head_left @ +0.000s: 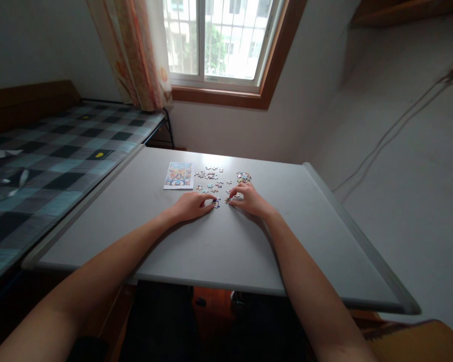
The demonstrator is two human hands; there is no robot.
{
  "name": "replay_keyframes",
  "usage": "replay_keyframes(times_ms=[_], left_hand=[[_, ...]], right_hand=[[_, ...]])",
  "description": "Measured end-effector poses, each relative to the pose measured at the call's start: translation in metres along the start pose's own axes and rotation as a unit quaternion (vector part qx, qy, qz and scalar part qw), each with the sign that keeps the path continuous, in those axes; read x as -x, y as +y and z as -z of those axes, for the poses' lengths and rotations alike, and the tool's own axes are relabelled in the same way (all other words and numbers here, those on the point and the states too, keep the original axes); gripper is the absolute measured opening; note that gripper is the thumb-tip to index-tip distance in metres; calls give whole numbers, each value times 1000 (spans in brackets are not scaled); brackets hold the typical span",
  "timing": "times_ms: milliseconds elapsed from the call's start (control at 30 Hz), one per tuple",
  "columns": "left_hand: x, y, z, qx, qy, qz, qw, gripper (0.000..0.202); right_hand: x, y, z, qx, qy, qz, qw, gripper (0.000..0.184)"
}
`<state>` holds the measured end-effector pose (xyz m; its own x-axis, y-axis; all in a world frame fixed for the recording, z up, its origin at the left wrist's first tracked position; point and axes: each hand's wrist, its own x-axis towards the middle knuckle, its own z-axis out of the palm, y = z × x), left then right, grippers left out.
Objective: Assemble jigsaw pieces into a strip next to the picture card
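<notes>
Near the middle of the white table, my left hand (193, 205) grips the edge of a few joined puzzle pieces (216, 203) lying on the surface. A short gap to the right, my right hand (249, 199) pinches a single puzzle piece (227, 200) between thumb and fingers, close to the tabletop. Loose puzzle pieces (210, 186) are scattered just beyond both hands. Farther right, a small heap of puzzle pieces (243, 176) lies behind my right hand. A printed picture sheet (178, 176) rests flat to the left of the pieces.
The white table (166, 251) has raised side edges. Along its left stands a bed with a checked cover (60, 146). A curtain (139, 55) and a window (219, 40) are behind. A cable (392, 130) hangs along the right wall, and a chair (419, 342) is at lower right.
</notes>
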<state>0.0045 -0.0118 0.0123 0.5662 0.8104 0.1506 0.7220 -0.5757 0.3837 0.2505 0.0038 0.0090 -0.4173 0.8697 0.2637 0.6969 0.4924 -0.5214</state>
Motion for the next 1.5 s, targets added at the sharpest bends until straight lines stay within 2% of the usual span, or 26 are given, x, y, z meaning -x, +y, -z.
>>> replay_keyframes(times_ms=[100, 233, 400, 1300, 1500], left_hand=[[0, 0, 1, -3, -1, 2, 1000, 35], [0, 1, 1, -3, -6, 4, 1000, 36], [0, 1, 1, -4, -11, 3, 1000, 38], [0, 1, 2, -12, -9, 2, 1000, 37], [0, 0, 1, 0, -9, 0, 1000, 38]], right_hand=[[-1, -2, 0, -33, -4, 5, 999, 8], [-1, -4, 1, -88, -20, -30, 996, 5], [0, -5, 1, -102, -22, -37, 994, 8], [0, -4, 2, -86, -23, -35, 995, 16], [-3, 1, 2, -48, 26, -44, 998, 15]])
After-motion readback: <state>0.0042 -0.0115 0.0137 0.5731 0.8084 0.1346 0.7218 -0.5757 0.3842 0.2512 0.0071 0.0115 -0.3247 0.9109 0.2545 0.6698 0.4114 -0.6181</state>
